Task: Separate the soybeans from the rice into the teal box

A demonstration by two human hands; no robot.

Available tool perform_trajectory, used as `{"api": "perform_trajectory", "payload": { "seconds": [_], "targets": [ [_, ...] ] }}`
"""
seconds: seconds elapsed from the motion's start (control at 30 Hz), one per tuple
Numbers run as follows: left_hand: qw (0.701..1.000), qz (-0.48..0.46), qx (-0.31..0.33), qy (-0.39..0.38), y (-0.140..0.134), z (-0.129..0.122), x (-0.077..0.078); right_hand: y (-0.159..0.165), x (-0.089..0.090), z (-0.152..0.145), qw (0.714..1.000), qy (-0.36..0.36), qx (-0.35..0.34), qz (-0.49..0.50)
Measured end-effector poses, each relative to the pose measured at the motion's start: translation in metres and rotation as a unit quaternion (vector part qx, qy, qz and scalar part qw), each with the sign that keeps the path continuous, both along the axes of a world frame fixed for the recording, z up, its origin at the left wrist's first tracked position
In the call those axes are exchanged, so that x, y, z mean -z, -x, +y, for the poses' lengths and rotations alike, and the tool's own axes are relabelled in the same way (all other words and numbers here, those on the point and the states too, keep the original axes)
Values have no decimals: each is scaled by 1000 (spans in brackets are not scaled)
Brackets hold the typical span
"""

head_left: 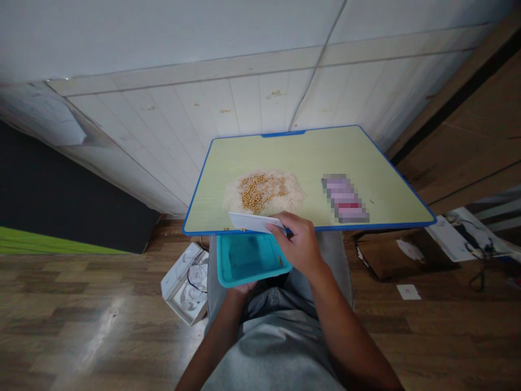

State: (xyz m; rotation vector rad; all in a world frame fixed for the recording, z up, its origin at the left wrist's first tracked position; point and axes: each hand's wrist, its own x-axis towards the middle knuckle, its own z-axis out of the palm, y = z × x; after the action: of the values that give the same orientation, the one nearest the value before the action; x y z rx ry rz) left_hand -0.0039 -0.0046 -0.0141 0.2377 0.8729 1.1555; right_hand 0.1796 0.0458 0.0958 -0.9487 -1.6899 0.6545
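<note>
My right hand [299, 239] is closed round one end of a white flat scraper [254, 222], tilted on its edge near the table's front rim. Beneath it, my left hand [245, 288] supports a teal plastic basin [236, 279] from below; most of its fingers are hidden. A few light brown bits lie at the basin's right inner side. On the folding table [252, 152], a spread of white rice [293, 190] has a patch of yellow-brown soybeans [252, 195] on it. A few loose beans [243, 229] sit at the front edge, by the scraper.
A pixelated phone-like object [345, 198] lies on the table's right side. An open white box [189, 288] with a cable stands on the floor at left. A white panelled wall [244, 103] is behind the table, and a brown cardboard box [472, 114] is at right.
</note>
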Motion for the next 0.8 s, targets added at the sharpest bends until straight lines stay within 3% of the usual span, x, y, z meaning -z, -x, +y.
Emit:
{"api": "perform_trajectory", "payload": {
  "seconds": [0.1, 0.27, 0.53, 0.67, 0.8],
  "targets": [
    [997, -79, 12, -24, 10, 0, 6, 4, 2, 0, 1000, -17, -3, -1],
    [994, -102, 23, -10, 23, 1, 12, 13, 2, 2, 999, -36, 15, -2],
    [994, -107, -12, -28, 38, -5, 45, 33, 5, 5, 998, -57, -25, -13],
    [993, -112, 15, -38, 31, -2, 32, 23, 3, -1, 998, -62, 16, 6],
    [992, -123, -10, 2, 19, -1, 9, 3, 4, -8, 988, -31, 151, 28]
  ]
}}
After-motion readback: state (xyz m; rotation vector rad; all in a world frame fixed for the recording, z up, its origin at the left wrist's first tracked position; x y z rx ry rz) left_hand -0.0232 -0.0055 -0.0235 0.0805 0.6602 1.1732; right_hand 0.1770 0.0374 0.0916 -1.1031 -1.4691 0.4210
